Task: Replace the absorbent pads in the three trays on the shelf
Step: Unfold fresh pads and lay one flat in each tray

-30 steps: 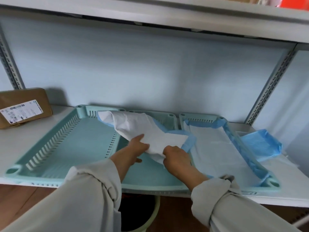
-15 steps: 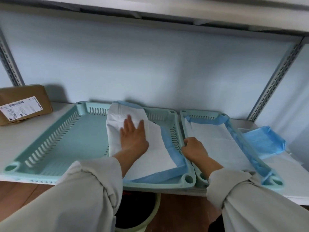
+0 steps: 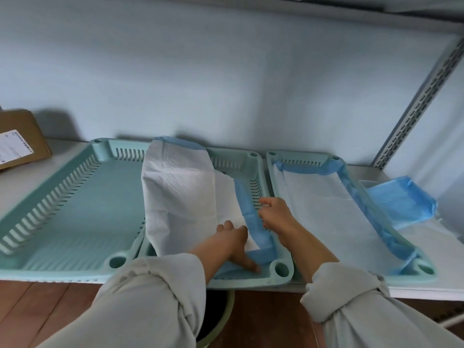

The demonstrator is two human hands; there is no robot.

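Left hand [image 3: 234, 243] presses flat on the pad [image 3: 185, 197] at the middle tray's [image 3: 281, 268] 6 o'clock end, right hand [image 3: 275, 216] pinches its blue edge at 3 o'clock.

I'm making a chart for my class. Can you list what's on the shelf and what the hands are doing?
left tray: bare, no pad
middle tray: white pad partly spread, its left side humped over the rim
right tray: lined pad lying flat
left hand: pressing the pad's near corner
right hand: at the pad's blue edge
spare blue pad: right of the trays
cardboard box: far left
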